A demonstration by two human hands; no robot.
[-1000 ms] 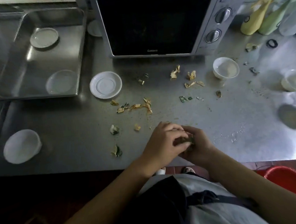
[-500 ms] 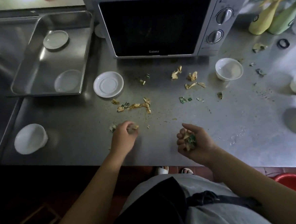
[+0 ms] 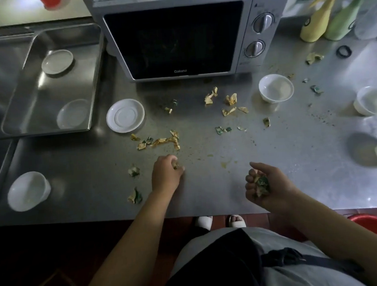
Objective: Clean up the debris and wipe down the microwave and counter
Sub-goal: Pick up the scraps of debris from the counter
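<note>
On steel counter (image 3: 208, 186), scattered debris (image 3: 160, 141), microwave (image 3: 175, 38) behind

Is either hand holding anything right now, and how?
The right hand cups a wad of crumpled green and yellow paper scraps in its curled palm. The left hand pinches a small yellowish scrap at its fingertips.

Brushed steel counter (image 3: 297, 180), glossy metal tray (image 3: 48, 130), crumpled paper debris (image 3: 160, 141)

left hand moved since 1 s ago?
Yes. The left hand left the right hand and went left and away, toward the saucer, and now pinches a scrap on the counter.
</note>
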